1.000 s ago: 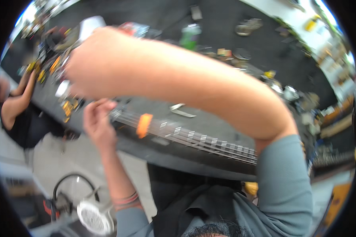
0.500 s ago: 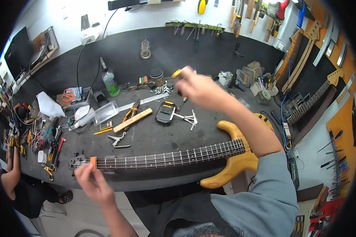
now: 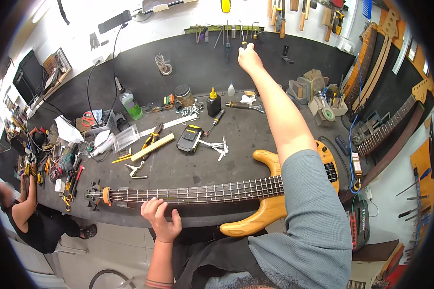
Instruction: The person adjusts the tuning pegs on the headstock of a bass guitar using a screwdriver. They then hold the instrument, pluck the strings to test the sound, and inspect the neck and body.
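A natural-wood bass guitar [image 3: 248, 222] lies across the bench with its neck pointing left. An orange band [image 3: 106, 196] sits around the neck near the headstock. My left hand [image 3: 163, 220] is at the near edge of the fretboard, fingers loosely bent and apart, fingertips against or just over the edge. Nothing shows in it. My right arm stretches far across the bench to the tool rack on the back wall. There my right hand [image 3: 250, 59] is closed, fingertips pinching the handle of a slim thin-shafted tool [image 3: 244, 42], perhaps a screwdriver.
Beyond the neck lie a black case [image 3: 189, 138], fanned metal keys [image 3: 220, 147], a screwdriver [image 3: 214, 122], a wood strip [image 3: 153, 147], pliers [image 3: 154, 136] and a capo [image 3: 136, 168]. A yellow-capped black bottle [image 3: 213, 104] stands behind. Another person [image 3: 28, 216] works at far left.
My right hand has moved from beside the yellow-capped bottle up to the rack. My left hand has left the orange band and shifted right along the neck. The view has turned slightly.
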{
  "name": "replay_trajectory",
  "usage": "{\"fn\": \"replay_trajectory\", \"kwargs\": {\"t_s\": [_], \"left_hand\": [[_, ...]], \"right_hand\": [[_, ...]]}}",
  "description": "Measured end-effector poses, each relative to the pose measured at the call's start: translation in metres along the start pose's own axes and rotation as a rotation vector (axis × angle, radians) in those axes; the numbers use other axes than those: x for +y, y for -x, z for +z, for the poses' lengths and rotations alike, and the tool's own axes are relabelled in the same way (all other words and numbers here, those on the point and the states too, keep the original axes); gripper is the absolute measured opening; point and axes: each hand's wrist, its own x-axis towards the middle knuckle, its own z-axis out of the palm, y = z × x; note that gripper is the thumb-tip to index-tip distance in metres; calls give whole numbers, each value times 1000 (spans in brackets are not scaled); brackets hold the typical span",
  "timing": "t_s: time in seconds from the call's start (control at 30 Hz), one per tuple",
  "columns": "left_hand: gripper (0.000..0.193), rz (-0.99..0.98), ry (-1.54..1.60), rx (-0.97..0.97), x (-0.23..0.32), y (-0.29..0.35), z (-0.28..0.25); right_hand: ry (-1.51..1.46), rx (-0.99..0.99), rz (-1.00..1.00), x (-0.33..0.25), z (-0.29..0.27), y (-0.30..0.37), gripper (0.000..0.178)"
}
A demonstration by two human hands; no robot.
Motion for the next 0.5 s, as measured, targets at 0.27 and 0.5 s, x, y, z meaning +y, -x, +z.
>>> {"fn": "replay_trajectory", "kwargs": {"t_s": [0.27,0.5], "left_hand": [[53,-2,-36,2,1,-5,4],[57,2,-77,-56,6,-5,11]], "right_hand": [[54,-139,-114,43,-64,67,63],[-53,-389,161,130,-264,270,34]]}}
